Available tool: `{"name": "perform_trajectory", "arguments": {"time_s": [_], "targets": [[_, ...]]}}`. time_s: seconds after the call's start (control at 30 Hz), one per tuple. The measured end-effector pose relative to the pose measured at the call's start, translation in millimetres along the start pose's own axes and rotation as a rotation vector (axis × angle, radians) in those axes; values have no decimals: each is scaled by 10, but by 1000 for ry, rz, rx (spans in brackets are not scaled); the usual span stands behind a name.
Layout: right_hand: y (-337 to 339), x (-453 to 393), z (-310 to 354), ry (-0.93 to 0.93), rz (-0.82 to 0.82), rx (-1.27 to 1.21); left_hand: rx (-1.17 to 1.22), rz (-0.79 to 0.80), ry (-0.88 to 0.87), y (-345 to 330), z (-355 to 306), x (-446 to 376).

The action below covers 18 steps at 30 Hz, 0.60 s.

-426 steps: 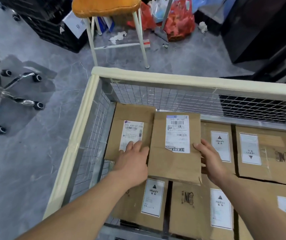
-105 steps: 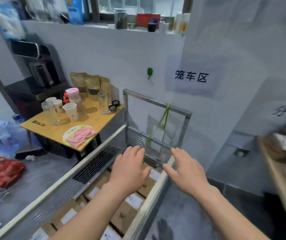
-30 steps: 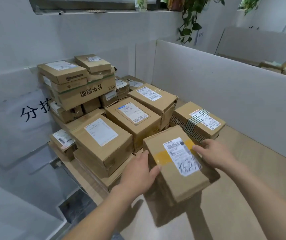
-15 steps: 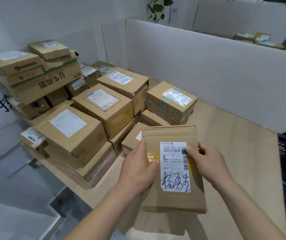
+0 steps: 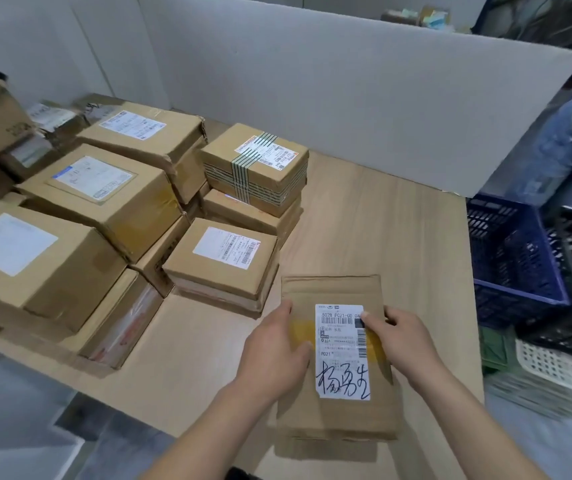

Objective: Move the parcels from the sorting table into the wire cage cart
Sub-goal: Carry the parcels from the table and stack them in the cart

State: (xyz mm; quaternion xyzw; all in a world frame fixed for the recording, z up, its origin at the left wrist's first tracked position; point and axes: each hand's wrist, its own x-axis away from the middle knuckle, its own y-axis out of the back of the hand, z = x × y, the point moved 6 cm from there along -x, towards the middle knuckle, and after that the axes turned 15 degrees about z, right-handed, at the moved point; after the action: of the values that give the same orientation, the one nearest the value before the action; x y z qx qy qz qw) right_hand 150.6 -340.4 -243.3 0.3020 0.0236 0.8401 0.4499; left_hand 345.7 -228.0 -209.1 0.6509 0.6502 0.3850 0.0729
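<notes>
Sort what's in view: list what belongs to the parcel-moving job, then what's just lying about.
Job:
- flat parcel, gripped by left hand and right hand
- stacked parcels
- sorting table

Lying about:
- blue crate
- white basket
- grey partition

— Where is the held parcel [image 5: 336, 358] placed?
— It is held over the near part of the sorting table [image 5: 374, 237], between the left hand [image 5: 277, 355] on its left side and the right hand [image 5: 399, 344] on its right.

— What is found to its left?
— The stacked boxes [image 5: 122, 199] are piled across the table's left half, the taped box [image 5: 257, 161] set on another at the pile's right edge.

— And behind, and to the right?
— A partition wall [image 5: 347, 81] is set behind the table; a crate [image 5: 509, 251] is placed off its right edge.
</notes>
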Motion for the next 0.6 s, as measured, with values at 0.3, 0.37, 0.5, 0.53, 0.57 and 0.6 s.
{"name": "perform_trajectory", "arguments": {"time_s": [0.3, 0.37, 0.5, 0.53, 0.57, 0.6], "targets": [[-385, 7, -499, -44, 117, -203, 85, 77, 83, -261, 416, 74], [-398, 21, -504, -25, 121, -211, 139, 66, 103, -295, 501, 81], [-425, 42, -521, 21, 116, -175, 255, 24, 174, -370, 653, 120], [-429, 44, -529, 32, 111, -162, 273, 8, 185, -385, 677, 137], [-432, 44, -530, 42, 107, -151, 288, -7, 196, -402, 697, 151], [-431, 42, -534, 50, 104, -141, 299, -21, 202, -414, 706, 170]]}}
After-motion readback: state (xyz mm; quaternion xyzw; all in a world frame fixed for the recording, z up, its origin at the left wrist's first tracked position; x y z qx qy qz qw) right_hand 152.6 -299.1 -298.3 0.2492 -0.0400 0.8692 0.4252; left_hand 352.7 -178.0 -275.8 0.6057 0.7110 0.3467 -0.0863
